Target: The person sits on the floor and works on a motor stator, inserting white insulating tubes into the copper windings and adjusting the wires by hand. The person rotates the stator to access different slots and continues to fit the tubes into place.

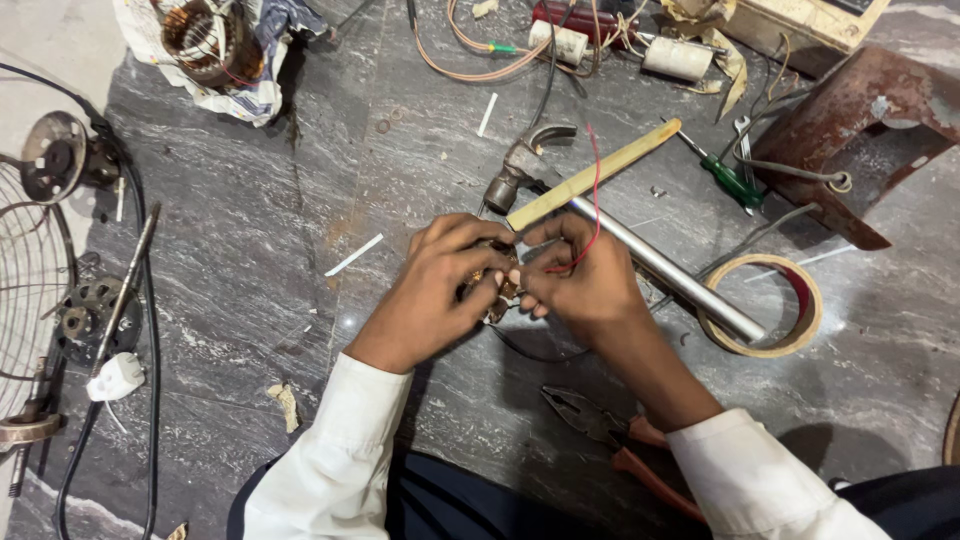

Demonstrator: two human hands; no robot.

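Both my hands meet over the grey stone floor at the centre of the view. My left hand [440,285] grips a small copper-wound motor part [497,290], mostly hidden between my fingers. My right hand [580,275] pinches a thin red wire [595,190] that rises from the part and curls upward. A flat wooden stick [600,172] lies just behind my hands, and a claw hammer [525,165] with a metal handle [690,285] runs diagonally under it.
Orange-handled pliers [610,430] lie near my right forearm. A tape roll [775,305] sits right, a green screwdriver [730,180] and rusty metal stand [860,120] beyond. A fan guard [30,280], motor parts and black cable are left; a wound stator [210,40] is at top.
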